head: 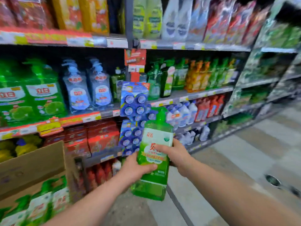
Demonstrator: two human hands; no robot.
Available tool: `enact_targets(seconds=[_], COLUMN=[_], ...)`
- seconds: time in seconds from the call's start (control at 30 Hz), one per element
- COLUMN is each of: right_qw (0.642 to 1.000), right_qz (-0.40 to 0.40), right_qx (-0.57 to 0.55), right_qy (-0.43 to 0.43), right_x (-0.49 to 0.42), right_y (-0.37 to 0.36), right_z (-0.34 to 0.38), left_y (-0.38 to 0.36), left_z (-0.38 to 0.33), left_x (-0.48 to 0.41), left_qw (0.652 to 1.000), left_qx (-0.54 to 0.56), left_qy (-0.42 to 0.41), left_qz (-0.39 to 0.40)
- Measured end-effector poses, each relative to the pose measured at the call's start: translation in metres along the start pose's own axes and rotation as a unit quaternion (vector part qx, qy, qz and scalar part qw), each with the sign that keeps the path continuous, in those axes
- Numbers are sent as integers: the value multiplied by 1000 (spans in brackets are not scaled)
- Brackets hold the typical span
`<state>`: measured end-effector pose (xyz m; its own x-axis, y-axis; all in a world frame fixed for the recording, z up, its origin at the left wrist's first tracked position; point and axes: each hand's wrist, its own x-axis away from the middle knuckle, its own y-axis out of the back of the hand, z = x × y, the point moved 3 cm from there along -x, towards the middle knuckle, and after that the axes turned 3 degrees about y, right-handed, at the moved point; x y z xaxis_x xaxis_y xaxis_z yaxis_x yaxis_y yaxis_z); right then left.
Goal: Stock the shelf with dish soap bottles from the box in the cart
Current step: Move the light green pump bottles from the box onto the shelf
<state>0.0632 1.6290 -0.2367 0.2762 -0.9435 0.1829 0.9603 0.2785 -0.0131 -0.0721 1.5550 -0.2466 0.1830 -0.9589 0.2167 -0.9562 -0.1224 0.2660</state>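
A green dish soap bottle [154,154] with a white and green label is held upright in front of the shelves, in the middle of the head view. My left hand [136,168] grips its lower left side with the thumb across the label. My right hand [172,152] holds its right side, fingers curled over the label. At the lower left an open cardboard box [32,165] holds several more green bottles [40,207]. The shelf [91,116] to the left carries green and clear blue soap bottles.
Hanging blue toilet-cleaner packs [135,111] dangle from the shelf post right behind the held bottle. Further shelves with green, orange and red bottles run off to the right. A grey tiled aisle floor [236,160] with a round drain [272,181] lies at right.
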Motion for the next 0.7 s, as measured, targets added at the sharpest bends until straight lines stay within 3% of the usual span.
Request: enact_targets(seconds=[0.3,0.7], right_qw=[997,985], right_qz=[-76,-168], right_qx=[-26,-16], right_qy=[9,19], right_x=[-28,-163], right_y=[110,205], right_z=[22,70], left_y=[-89,-154], left_z=[-52,-124], left_x=[-74,-247], left_qw=[995,984], left_qx=[-22,-36], left_qy=[-37,-75], left_qz=[95,155])
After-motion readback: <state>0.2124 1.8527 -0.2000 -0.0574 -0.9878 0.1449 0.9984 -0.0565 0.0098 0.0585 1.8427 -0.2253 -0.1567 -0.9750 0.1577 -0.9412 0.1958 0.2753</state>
